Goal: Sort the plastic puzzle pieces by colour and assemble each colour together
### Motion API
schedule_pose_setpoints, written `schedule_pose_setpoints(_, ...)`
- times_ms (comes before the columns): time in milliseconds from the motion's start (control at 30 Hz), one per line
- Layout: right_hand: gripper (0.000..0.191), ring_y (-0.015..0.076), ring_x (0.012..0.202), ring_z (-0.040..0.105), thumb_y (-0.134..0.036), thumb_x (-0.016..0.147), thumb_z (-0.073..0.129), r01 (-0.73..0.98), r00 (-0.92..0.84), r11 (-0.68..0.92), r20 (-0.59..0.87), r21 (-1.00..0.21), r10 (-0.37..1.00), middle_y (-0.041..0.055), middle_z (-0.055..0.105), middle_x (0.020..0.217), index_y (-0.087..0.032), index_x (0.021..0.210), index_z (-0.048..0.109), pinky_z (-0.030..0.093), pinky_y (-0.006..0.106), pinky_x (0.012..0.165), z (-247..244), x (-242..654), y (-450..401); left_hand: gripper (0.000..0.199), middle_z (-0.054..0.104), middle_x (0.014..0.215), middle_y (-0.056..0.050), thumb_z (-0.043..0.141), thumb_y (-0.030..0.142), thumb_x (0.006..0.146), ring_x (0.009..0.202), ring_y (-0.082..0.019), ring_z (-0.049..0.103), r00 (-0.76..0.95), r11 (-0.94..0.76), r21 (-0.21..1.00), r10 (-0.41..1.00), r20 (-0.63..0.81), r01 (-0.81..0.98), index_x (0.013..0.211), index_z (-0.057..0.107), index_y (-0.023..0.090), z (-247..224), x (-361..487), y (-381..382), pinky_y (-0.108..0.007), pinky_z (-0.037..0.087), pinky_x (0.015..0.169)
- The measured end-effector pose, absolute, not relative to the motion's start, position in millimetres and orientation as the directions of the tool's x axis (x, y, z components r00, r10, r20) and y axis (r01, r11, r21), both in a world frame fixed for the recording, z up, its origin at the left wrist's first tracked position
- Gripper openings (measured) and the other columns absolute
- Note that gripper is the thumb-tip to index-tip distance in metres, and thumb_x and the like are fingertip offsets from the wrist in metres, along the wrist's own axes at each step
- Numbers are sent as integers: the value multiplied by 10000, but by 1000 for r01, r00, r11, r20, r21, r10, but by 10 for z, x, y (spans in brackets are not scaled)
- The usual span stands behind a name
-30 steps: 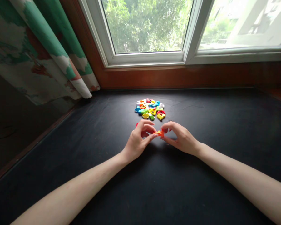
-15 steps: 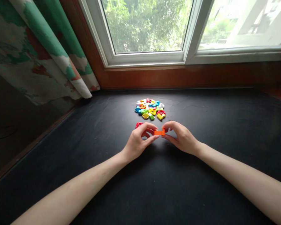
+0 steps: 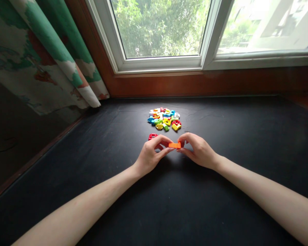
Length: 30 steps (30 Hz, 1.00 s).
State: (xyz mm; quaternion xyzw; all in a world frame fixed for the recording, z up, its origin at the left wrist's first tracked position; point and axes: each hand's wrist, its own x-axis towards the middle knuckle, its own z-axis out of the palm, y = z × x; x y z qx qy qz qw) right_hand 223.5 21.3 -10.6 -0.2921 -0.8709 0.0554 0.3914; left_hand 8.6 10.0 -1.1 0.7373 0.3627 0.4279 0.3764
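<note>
Between my hands is a small orange plastic building piece (image 3: 174,145), held above the black tabletop. My left hand (image 3: 153,152) pinches its left end between thumb and fingers. My right hand (image 3: 199,149) grips the right end the same way, where a bit of orange rises upright near the fingertips. Whether this is one piece or two joined ones, I cannot tell. Just behind my left fingers lies a red plastic piece (image 3: 152,136), partly covered by the hand.
A loose pile of colourful plastic pieces (image 3: 166,121) lies beyond my hands on the black tabletop (image 3: 154,205). A wooden ledge (image 3: 195,84) and window frame bound the far side. A patterned curtain (image 3: 74,68) hangs at the left.
The orange piece has tilted slightly and shifted a touch left between my fingers. Both hands keep their hold, and the pile is unmoved.
</note>
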Motion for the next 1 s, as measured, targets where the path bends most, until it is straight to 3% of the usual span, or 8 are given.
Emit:
schedule_pose_setpoints(433, 305, 186, 624, 605, -509, 986, 490, 493, -545, 824, 639, -278, 542, 28, 639, 722, -210, 926, 517, 480, 298, 630, -77, 2236, 203, 157, 721, 903, -47, 682, 303, 881, 802, -173, 703, 366, -413, 884, 875, 319, 219, 927, 661, 154, 5, 97, 84, -260, 556, 733)
schedule_pose_setpoints(1000, 338, 188, 613, 581, -506, 1015, 410, 523, -557, 806, 605, -277, 569, 39, 628, 717, -202, 914, 516, 448, 300, 617, -84, 2250, 193, 163, 735, 888, -43, 651, 306, 904, 730, -159, 723, 393, -406, 892, 867, 306, 200, 966, 625, 158, -8, 94, 84, -253, 576, 703)
